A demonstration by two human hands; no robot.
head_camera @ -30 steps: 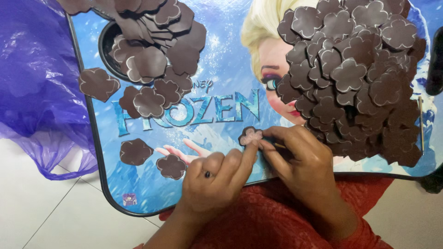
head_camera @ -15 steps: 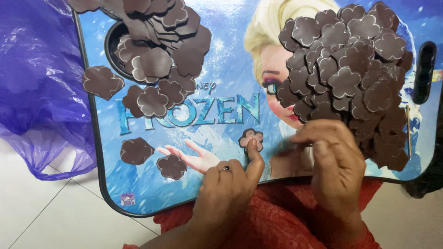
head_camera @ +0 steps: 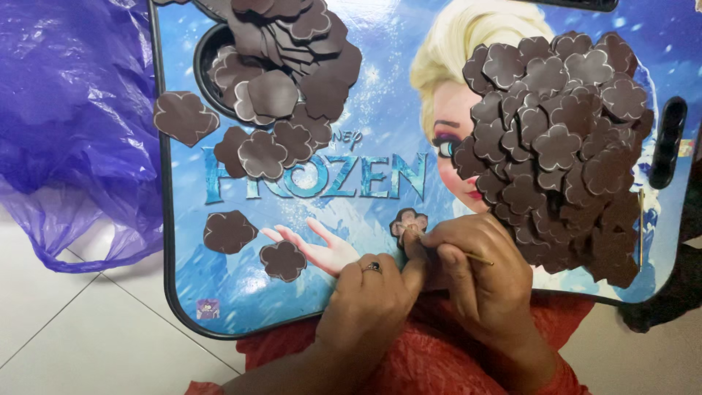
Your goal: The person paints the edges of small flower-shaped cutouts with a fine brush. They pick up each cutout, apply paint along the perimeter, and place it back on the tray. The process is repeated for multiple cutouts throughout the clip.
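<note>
Near the front edge of the glossy blue picture tray [head_camera: 351,307], we pinch one small brown flower cutout [head_camera: 408,221], flat and scalloped like foam. Our left hand [head_camera: 369,300] presses it with thumb and forefinger; our right hand [head_camera: 479,274] grips a thin stick [head_camera: 477,257] against it. Beside us, matching petals form a loose heap [head_camera: 563,146].

1. Lighting was bright, even and diffuse; its source could not be determined.
2. Shadows were faint, confined beneath the hands.
3. Mild glare showed on the glossy lap tray [head_camera: 380,132] and purple plastic bag [head_camera: 73,124].
4. Focus was adequate; fine detail appeared slightly soft.
</note>
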